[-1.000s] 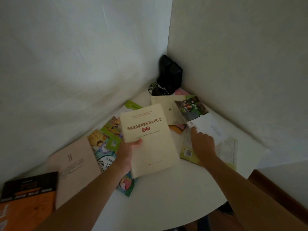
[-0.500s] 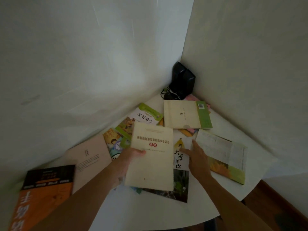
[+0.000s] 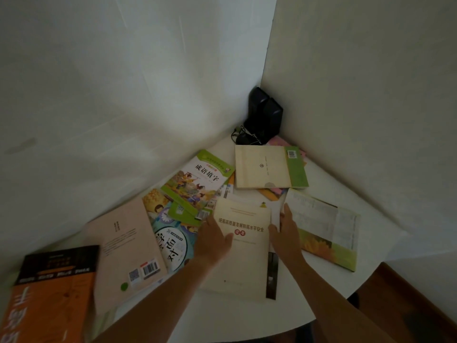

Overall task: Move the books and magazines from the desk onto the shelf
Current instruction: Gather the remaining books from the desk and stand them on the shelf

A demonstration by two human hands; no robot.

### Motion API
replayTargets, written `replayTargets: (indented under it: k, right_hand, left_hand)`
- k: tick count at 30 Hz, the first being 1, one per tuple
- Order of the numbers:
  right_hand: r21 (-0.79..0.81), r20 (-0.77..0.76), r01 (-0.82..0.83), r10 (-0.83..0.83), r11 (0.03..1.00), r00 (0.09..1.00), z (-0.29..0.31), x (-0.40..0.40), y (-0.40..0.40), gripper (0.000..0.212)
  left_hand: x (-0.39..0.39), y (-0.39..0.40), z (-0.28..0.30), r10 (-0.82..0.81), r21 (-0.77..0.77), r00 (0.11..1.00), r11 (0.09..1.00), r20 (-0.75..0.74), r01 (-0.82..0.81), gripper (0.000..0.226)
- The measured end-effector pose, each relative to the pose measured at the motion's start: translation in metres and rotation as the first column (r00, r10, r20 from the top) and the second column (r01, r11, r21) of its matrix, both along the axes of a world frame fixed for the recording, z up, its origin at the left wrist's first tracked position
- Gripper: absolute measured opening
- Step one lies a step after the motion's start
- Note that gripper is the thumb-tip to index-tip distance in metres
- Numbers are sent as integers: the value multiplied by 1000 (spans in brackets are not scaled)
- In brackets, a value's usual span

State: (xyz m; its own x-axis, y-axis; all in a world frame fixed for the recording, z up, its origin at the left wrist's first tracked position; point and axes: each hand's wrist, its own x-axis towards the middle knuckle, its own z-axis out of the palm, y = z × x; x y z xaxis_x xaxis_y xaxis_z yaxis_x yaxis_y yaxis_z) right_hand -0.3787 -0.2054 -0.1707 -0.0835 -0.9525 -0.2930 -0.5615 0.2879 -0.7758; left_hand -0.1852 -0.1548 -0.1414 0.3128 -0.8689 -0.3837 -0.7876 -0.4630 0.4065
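Several books lie spread over a white desk in a corner. My left hand grips the left edge of a cream booklet with a red seal. That booklet rests on a dark magazine, of which only a strip shows. My right hand lies flat beside the booklet's right edge, touching the magazine, fingers apart. A green picture book, a cream and green book, a yellow-green open book, a pink book and an orange and black book surround them. No shelf is visible.
Two black speakers with a tangled cable stand in the far corner between the white walls. The desk's rounded front edge runs at the lower right, with wooden floor beyond it.
My left hand has brought the cream booklet down to the right, onto the dark magazine. My right hand has shifted to the booklet's right edge. The camera has tilted.
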Motion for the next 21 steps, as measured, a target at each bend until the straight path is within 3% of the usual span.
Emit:
replayTargets:
  k: [1,4,6,9,12,15,16,19,21]
  right_hand:
    - [20,4,25,-25,999,1000,-1,1,0,74]
    - [18,1,63,-63,998,998,-8,-1,-5,59]
    - [25,-7,70,-69,997,998,-1,1,-8,47]
    - [63,72,73,-78,995,994,19,7,-8,30]
    - [33,120,71,-74,997,990,37,16,-8,28]
    - [29,171,23,-28,999,985,56,35,-12,33]
    - [26,203,-6,0,1000,979,61,43,-14,34]
    - [43,304,-132,113,990,946,73,70,-13,33]
    - [83,298,-232,198,969,934,71,85,-10,34]
  left_hand:
    - [-1,-2,0,32,8,996,999,-82,-31,76]
    - [-6,-6,-2,46,-22,990,999,-137,-50,67]
    - [-9,-4,-3,166,-40,924,981,-344,-190,55]
    - [-8,-1,2,346,119,621,919,-704,-376,46]
    - [-3,9,11,394,238,391,889,-832,-391,30]
    - [12,20,22,367,277,165,873,-916,-402,31]
    - [19,23,26,354,255,157,860,-922,-442,32]
    - [45,29,33,406,119,311,750,-859,-651,34]
    - [67,36,31,480,83,355,678,-803,-730,35]
